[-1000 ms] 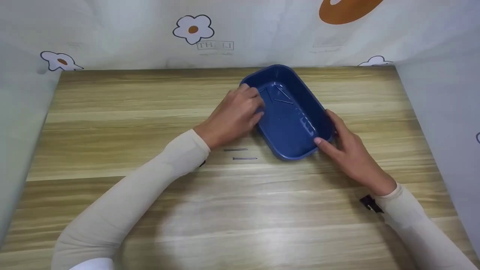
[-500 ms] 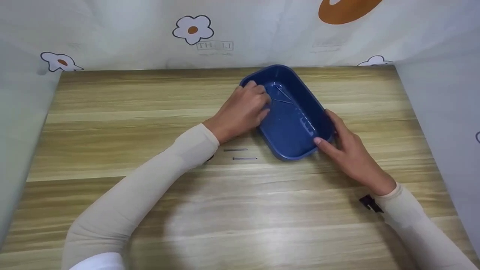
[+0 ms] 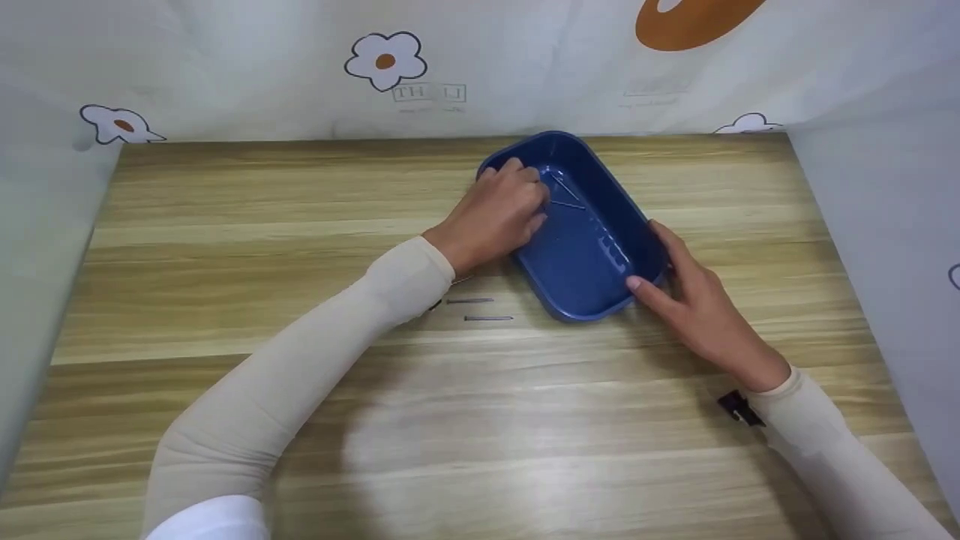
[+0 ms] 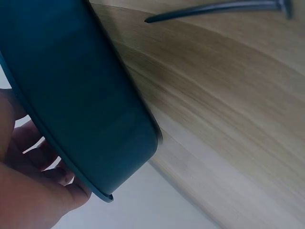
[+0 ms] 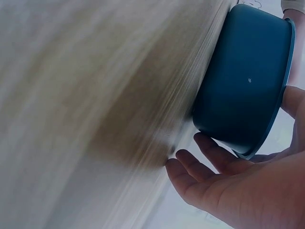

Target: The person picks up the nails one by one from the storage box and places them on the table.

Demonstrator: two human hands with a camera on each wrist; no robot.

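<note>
Flower-printed sheeting [image 3: 510, 52] backs the worktop [image 3: 225, 300]. The left hand [image 3: 496, 214] dips into the blue tray [image 3: 570, 259], fingers bent, any grip hidden; the right hand [image 3: 694, 304] holds its near corner. Nails [image 3: 568, 205] lie inside beside the left hand, others by its wrist.

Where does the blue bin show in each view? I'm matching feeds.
Head: blue bin, slightly right of centre.
Left wrist: blue bin, along the left, running off the top.
Right wrist: blue bin, upper right.
Shared landmark: wood-grain table, in all three.
</note>
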